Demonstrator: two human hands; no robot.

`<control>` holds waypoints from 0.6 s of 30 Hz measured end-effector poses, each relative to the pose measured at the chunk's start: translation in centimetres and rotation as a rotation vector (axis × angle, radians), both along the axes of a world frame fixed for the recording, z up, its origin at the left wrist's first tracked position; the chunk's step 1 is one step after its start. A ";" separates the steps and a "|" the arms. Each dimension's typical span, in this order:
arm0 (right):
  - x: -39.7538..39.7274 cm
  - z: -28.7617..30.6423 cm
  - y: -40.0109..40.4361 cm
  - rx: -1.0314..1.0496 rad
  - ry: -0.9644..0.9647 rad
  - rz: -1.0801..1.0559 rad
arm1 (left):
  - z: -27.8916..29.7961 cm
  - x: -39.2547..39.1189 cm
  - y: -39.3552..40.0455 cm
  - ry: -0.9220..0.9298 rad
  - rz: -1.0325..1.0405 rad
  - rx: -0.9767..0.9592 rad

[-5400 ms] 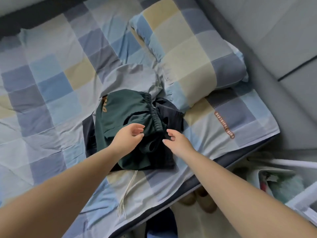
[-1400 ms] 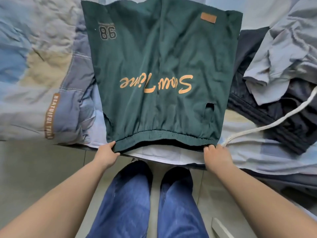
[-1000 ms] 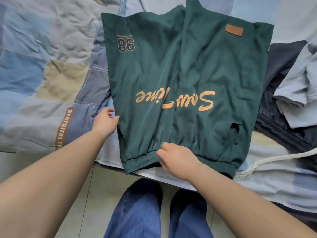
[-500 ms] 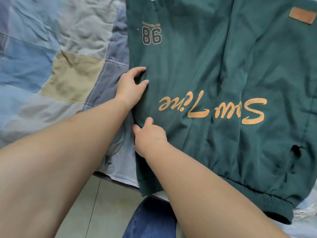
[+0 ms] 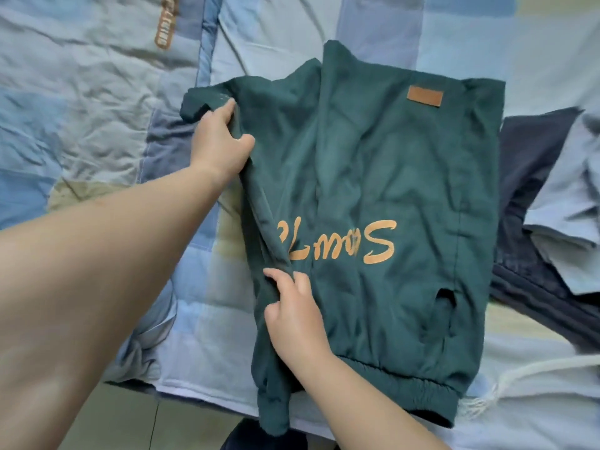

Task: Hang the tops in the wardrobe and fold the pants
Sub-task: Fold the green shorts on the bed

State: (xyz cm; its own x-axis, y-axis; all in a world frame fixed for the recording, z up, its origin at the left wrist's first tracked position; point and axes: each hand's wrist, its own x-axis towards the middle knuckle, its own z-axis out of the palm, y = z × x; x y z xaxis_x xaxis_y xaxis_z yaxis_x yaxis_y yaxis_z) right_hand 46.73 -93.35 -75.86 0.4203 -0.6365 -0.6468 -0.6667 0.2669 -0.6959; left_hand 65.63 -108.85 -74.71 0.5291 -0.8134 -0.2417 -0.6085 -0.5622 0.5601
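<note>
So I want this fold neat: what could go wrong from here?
The left hand and right hand pinch only the left edge of the dark green fabric shorts, so the lifted flap may land crooked. The waistband hangs past the edge of the blue checked quilt, so the shorts could slide off.

I counted one dark green cotton pair of shorts (image 5: 373,190) under my two hands, left hand (image 5: 219,141) and right hand (image 5: 297,315); beside the shorts lay one navy garment (image 5: 532,157) and one pale blue garment (image 5: 571,203).

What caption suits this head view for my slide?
Both hands, left and right, fold the green shorts' side inward on the bed.
</note>
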 end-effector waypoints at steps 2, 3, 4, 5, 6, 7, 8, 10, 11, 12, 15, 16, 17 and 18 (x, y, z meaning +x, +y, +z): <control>-2.6 0.6 -1.2 -0.039 0.017 -0.041 | 0.8 -3.2 -2.2 -0.065 -0.047 -0.009; -4.0 0.8 -1.7 -0.061 0.014 -0.071 | 1.2 -5.2 -3.4 -0.081 -0.062 -0.022; -5.6 1.0 -2.2 -0.072 0.007 -0.100 | 1.5 -7.4 -4.6 -0.085 -0.080 -0.035; -6.9 1.1 -2.4 -0.072 -0.005 -0.126 | 1.8 -9.3 -5.7 -0.087 -0.095 -0.047; -8.8 1.0 -2.8 -0.061 -0.012 -0.161 | 1.9 -11.9 -6.9 -0.083 -0.128 -0.064; -10.8 0.8 -3.0 -0.042 -0.015 -0.195 | 2.0 -14.6 -8.0 -0.071 -0.173 -0.073; -12.3 0.7 -3.2 -0.026 -0.008 -0.213 | 2.0 -16.6 -8.8 -0.053 -0.215 -0.066; -15.9 0.1 -3.4 -0.001 0.030 -0.238 | 1.5 -21.1 -10.2 -0.022 -0.323 -0.028; -17.6 -0.2 -3.4 0.002 0.053 -0.242 | 1.1 -23.3 -10.6 -0.017 -0.379 -0.002; -18.9 -0.5 -3.3 0.008 0.075 -0.244 | 0.6 -24.8 -10.8 -0.024 -0.425 0.022; -22.2 -1.6 -2.7 0.046 0.093 -0.258 | -1.1 -28.6 -10.6 -0.096 -0.495 0.106; -22.9 -1.9 -2.5 0.053 0.093 -0.257 | -1.7 -29.3 -10.5 -0.113 -0.501 0.128; -23.6 -2.2 -2.3 0.049 0.094 -0.261 | -2.2 -30.1 -10.4 -0.124 -0.514 0.145; -24.1 -2.5 -2.1 0.034 0.093 -0.269 | -2.5 -30.6 -10.4 -0.124 -0.522 0.153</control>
